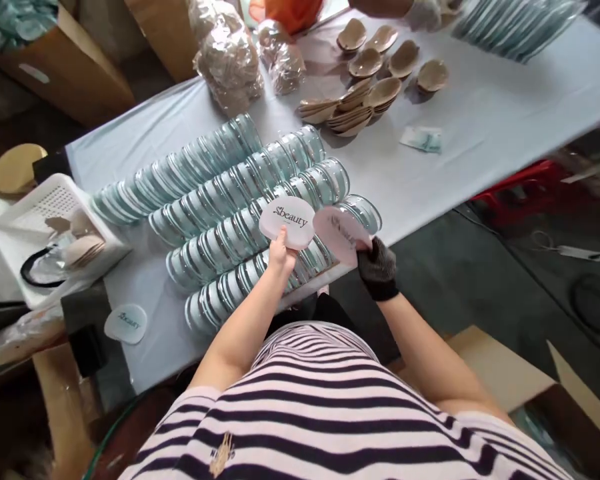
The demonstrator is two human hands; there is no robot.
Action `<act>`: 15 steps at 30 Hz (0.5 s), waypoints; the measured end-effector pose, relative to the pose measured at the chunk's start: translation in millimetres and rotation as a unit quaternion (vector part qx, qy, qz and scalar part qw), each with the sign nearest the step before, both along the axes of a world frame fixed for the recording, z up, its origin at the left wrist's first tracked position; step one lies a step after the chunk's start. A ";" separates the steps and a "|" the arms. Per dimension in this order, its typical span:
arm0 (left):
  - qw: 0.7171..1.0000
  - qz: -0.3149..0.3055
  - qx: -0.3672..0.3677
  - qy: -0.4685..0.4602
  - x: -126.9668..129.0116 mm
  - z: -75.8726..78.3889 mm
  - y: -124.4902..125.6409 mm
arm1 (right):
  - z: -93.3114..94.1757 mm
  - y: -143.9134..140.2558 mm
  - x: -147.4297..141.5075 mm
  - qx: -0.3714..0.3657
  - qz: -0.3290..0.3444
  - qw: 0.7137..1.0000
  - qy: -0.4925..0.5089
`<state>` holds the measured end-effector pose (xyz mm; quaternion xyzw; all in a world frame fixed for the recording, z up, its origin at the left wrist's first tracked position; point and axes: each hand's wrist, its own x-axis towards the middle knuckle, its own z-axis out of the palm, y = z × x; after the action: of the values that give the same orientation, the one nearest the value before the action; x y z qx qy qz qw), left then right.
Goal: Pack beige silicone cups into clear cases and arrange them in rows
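Note:
My bare left hand (pixel 283 255) grips a white, rounded plate-like piece (pixel 287 215) printed with "beauty", its thumb lying on the face. In my right hand (pixel 377 269), which wears a dark glove, is a pinkish rounded piece (pixel 341 235) with similar, blurred print. The two pieces are side by side, nearly touching at their edges. Below and behind them, long rows of clear bluish cup-like pieces (pixel 250 230) lie nested on their sides. One more printed piece (pixel 126 323) rests at the table's left end.
Beige oval dishes (pixel 367 63), some stacked, and plastic-wrapped bundles (pixel 230 60) stand at the far side of the covered table (pixel 460 160). A white basket (pixel 63 233) is at the left. Another person's gloved hand (pixel 425 13) shows at the top, near stacked clear pieces (pixel 520 27). An open carton (pixel 505 373) sits lower right.

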<state>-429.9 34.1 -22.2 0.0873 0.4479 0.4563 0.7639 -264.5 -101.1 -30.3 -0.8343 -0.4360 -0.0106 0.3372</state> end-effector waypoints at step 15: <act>0.998 -0.044 -0.049 -0.025 6.7 -17.3 13.8 | 15.6 15.1 -45.9 -0.447 0.134 0.884 -0.018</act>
<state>-423.2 47.9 -39.5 0.0578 0.4462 0.4020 0.7974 -310.4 -86.0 -14.7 -0.8296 -0.5083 0.2162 -0.0811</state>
